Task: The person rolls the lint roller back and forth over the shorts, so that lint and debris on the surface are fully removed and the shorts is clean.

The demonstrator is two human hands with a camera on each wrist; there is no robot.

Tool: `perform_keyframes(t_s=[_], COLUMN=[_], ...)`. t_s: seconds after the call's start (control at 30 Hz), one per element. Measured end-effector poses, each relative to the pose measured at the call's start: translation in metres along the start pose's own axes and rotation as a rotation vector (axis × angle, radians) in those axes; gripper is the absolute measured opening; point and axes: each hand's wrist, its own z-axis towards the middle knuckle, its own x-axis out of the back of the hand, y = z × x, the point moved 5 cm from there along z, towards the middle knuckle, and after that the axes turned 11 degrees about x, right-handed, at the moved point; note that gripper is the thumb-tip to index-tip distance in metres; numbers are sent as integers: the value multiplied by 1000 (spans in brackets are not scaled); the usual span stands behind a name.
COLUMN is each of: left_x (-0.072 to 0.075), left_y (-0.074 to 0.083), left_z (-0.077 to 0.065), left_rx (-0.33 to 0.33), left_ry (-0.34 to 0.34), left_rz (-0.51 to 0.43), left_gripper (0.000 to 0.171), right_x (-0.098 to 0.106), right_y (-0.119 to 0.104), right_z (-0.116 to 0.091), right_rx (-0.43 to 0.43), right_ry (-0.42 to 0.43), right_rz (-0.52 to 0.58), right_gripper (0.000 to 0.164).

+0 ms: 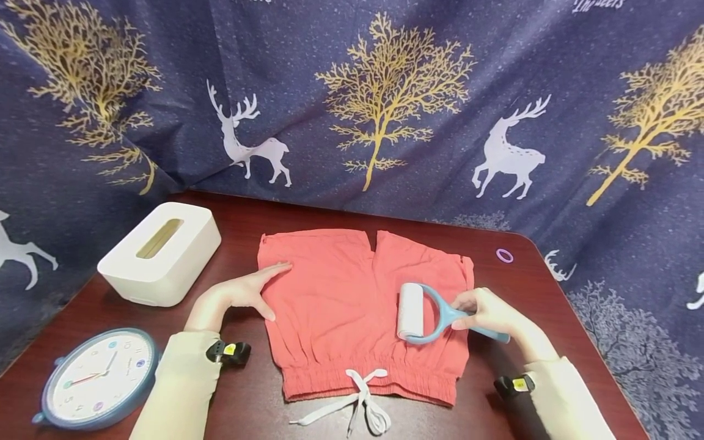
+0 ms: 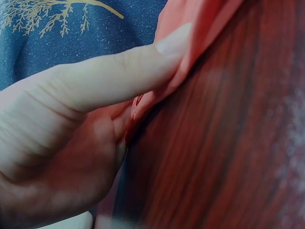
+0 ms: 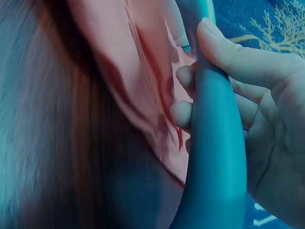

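Observation:
Coral-red shorts (image 1: 330, 293) lie spread on the table, the gathered waistband toward me with a white drawstring (image 1: 363, 394) tied in a bow. My right hand (image 1: 486, 311) grips the blue handle of a lint roller (image 1: 444, 315); its white roll lies over the right leg of the shorts. In the right wrist view the thumb and fingers curl round the handle (image 3: 214, 143). At the left edge of the shorts rests my left hand (image 1: 247, 290), thumb and fingers spread. The left wrist view has its thumb (image 2: 128, 71) straight against the cloth's edge.
A white tissue box (image 1: 159, 253) with a slotted top stands at the back left. Nearer on the left lies a blue-rimmed clock (image 1: 101, 379). A small purple ring (image 1: 504, 255) is at the back right. Behind the dark red table (image 1: 247, 214) hangs a patterned navy cloth (image 1: 308, 73).

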Motion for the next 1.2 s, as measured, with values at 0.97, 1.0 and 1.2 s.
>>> perform_keyframes(t_s=[0.97, 1.0, 1.2], left_x=[0, 0, 0], left_y=[0, 0, 1], left_z=[0, 0, -1], left_rx=[-15, -14, -11], left_ry=[18, 18, 17], left_rz=[17, 18, 16], left_gripper=[114, 114, 114], right_x=[12, 12, 14], right_y=[14, 13, 12], right_z=[-50, -51, -54], right_rx=[-21, -22, -34], right_ry=[67, 67, 55], right_rz=[6, -4, -45], right_gripper=[17, 18, 30])
